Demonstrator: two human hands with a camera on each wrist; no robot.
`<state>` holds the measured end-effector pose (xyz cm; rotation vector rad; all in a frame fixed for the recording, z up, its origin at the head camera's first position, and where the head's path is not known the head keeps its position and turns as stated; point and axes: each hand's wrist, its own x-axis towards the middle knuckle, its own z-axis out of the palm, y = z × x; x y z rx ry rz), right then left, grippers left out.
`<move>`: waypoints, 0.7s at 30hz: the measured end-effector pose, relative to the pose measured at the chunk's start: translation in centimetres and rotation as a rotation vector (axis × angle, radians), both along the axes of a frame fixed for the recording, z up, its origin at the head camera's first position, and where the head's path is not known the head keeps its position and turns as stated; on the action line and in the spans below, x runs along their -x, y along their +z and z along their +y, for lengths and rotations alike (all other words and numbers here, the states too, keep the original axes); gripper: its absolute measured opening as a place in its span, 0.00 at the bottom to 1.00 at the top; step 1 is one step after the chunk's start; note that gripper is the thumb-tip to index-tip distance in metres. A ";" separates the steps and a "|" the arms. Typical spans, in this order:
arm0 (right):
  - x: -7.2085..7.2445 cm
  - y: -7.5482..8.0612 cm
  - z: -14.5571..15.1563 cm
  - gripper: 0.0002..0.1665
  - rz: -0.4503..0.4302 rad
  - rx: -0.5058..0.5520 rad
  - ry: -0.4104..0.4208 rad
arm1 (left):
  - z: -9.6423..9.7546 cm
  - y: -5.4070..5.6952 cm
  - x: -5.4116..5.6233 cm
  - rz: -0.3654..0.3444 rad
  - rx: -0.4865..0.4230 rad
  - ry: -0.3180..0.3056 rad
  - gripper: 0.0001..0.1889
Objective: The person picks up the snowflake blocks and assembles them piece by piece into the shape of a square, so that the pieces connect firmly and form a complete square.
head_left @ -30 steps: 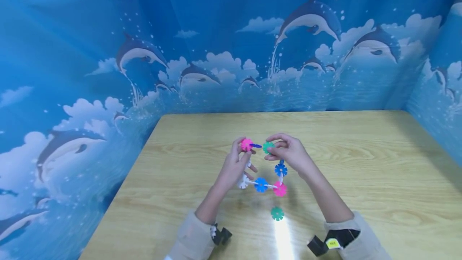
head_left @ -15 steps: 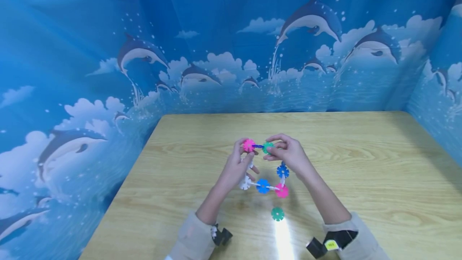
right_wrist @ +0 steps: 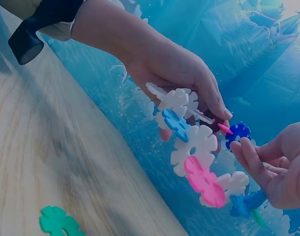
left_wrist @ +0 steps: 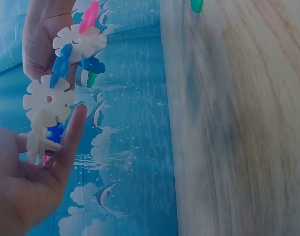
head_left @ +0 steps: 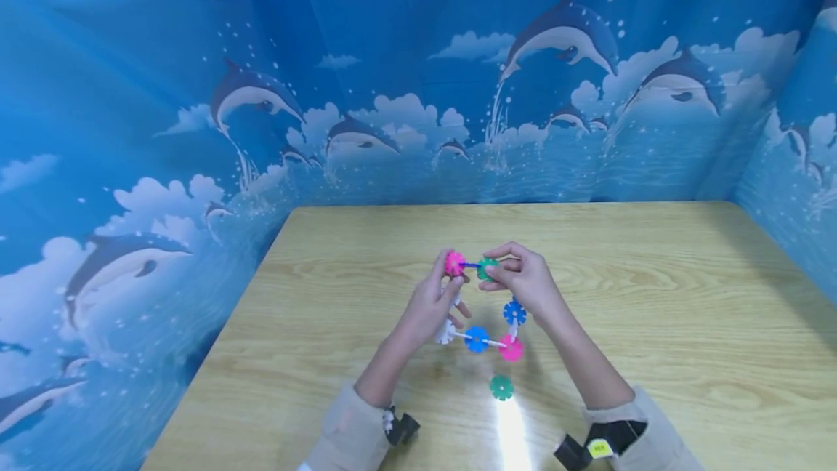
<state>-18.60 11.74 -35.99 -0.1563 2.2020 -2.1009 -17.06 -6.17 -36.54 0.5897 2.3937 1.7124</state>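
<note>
A loop of notched, flower-shaped plastic building discs hangs between the hands above the table. My left hand pinches a pink disc at its upper left. Thumb and fingers of my right hand pinch a green disc. Between them a dark blue disc, seen edge-on, reaches from the pink disc to the green one. Lower in the loop are a white disc, a blue disc, a pink disc and another blue disc. The left wrist view shows more white discs beside the left fingers.
A loose green disc lies on the wooden table, nearer the person than the loop. Dolphin-printed blue cloth stands behind and left of the table. Each wrist wears a black camera mount.
My left hand has shifted slightly right with the pink disc. The gap between the dark blue and green discs has closed. The right hand stays almost in place.
</note>
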 end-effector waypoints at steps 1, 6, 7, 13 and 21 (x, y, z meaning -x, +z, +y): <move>0.0 0.1 -0.1 0.16 -0.004 0.004 -0.006 | 0.0 -0.5 0.2 0.003 0.003 0.002 0.29; -0.1 0.3 -0.3 0.16 -0.018 -0.004 -0.027 | -0.2 -1.8 0.9 0.016 0.017 0.008 0.30; -0.2 0.3 -0.3 0.15 -0.019 -0.004 -0.026 | -0.2 -1.9 0.9 0.018 0.020 0.007 0.30; -0.1 0.2 -0.5 0.16 -0.023 0.024 -0.028 | -0.4 -1.7 0.9 0.012 0.031 -0.002 0.32; 0.0 0.0 -0.3 0.18 0.012 0.001 0.016 | -0.4 2.2 -1.0 0.008 0.039 -0.007 0.28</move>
